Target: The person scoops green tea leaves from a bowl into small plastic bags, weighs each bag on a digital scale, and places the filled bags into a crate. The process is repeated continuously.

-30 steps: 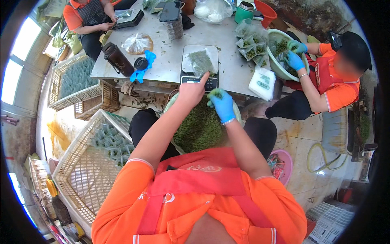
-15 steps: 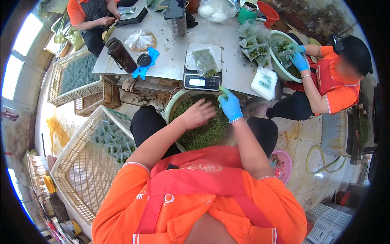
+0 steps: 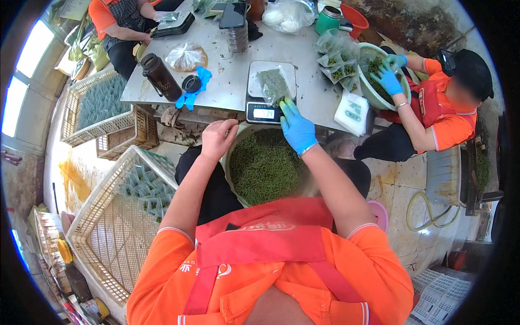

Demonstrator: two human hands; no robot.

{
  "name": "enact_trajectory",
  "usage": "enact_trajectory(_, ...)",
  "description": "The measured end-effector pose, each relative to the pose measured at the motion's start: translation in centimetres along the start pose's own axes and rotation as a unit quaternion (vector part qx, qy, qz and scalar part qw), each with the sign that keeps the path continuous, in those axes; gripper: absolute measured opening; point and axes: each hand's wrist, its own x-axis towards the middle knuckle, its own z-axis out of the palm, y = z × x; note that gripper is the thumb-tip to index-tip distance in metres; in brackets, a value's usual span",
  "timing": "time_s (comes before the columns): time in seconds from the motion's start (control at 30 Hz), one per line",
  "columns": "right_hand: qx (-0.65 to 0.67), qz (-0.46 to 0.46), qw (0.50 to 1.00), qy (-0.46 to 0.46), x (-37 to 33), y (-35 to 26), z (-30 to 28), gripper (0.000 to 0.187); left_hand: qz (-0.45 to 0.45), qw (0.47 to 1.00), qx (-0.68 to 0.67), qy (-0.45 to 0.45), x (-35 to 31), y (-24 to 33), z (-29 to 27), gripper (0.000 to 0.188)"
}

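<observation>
My right hand [image 3: 298, 130], in a blue glove, reaches to the scale [image 3: 273, 111] at the table's front edge. Its fingers are stretched out and touch the mouth end of a clear bag [image 3: 272, 84] lying on the scale's plate, with small green bits inside. My bare left hand [image 3: 218, 140] is over the left rim of a pale tub [image 3: 226, 162], fingers curled in near the table edge; anything between them is hidden. Loose small green bits [image 3: 265, 168] heap up in the tub, between my knees.
A cream plastic crate [image 3: 116, 233] with several filled bags stands at my left. At the right, a co-worker's gloved hands [image 3: 389, 78] work in another tub [image 3: 374, 95]. Empty bags [image 3: 351, 112] lie stacked at the table's right; a dark bottle [image 3: 161, 78] stands at its left.
My left hand has left the green bits and moved up and left to the tub's rim. My right hand has gone forward and slightly left, onto the bag's mouth.
</observation>
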Motion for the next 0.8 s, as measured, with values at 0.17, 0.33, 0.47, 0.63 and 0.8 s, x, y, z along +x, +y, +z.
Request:
enact_trajectory(0.17, -0.087, -0.029, 0.995, -0.046, 5.0, -1.1, 0.2, 0.029, -0.137, 0.991, -0.004, 0.002, -0.5, -1.3, 1.5, 0.011)
enact_trajectory(0.33, -0.116, -0.11, 0.983, -0.087, 7.4, -5.1, -0.6, 0.019, 0.004, 0.98, 0.122, 0.159, 1.3, -1.8, 1.5, 0.035)
enact_trajectory(0.47, -0.08, -0.2, 0.965, -0.149, 5.8, -10.9, -0.7, 0.02, -0.188, 0.979, 0.084, -0.006, 1.0, -2.7, 1.2, 0.052)
enact_trajectory(0.63, -0.021, -0.168, 0.976, -0.14, 5.1, -10.4, 4.0, 0.028, -0.231, 0.972, 0.043, -0.004, 0.3, -2.4, 2.2, 0.058)
enact_trajectory(0.8, -0.005, -0.159, 0.964, -0.211, 5.4, -11.0, 3.5, 0.029, -0.214, 0.973, 0.088, -0.005, 0.1, -2.5, 1.8, 0.062)
